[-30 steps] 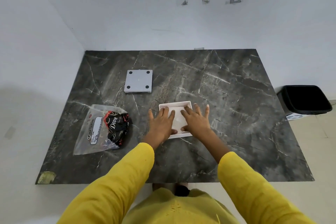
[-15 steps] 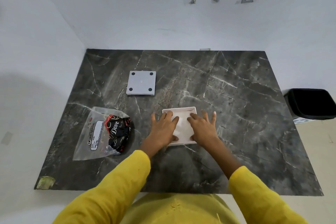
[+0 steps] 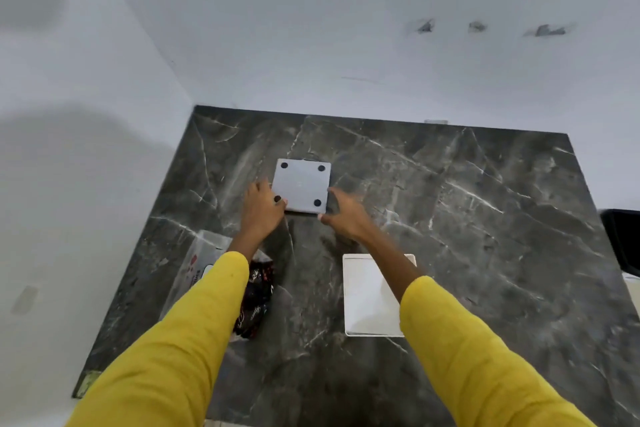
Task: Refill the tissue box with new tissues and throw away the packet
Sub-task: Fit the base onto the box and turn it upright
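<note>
A grey square lid (image 3: 303, 185) with black round feet at its corners lies flat at the back of the dark marble table (image 3: 485, 218). My left hand (image 3: 261, 213) touches its near left corner, thumb on the edge. My right hand (image 3: 344, 218) reaches its near right edge, fingers spread. Neither hand has closed round it. The white tissue box (image 3: 372, 295), open side up with white tissues inside, sits nearer me under my right forearm. The clear plastic packet (image 3: 204, 253) with a dark printed wrapper lies at the left, partly hidden by my left sleeve.
A black waste bin (image 3: 623, 239) stands on the floor beyond the table's right edge, cut off by the frame. White walls close off the table's far and left sides. A yellowish sticker (image 3: 85, 383) marks the near left corner.
Both hands have left the white tissue box and reached forward to the grey lid. The view has swung left and closer to the table.
</note>
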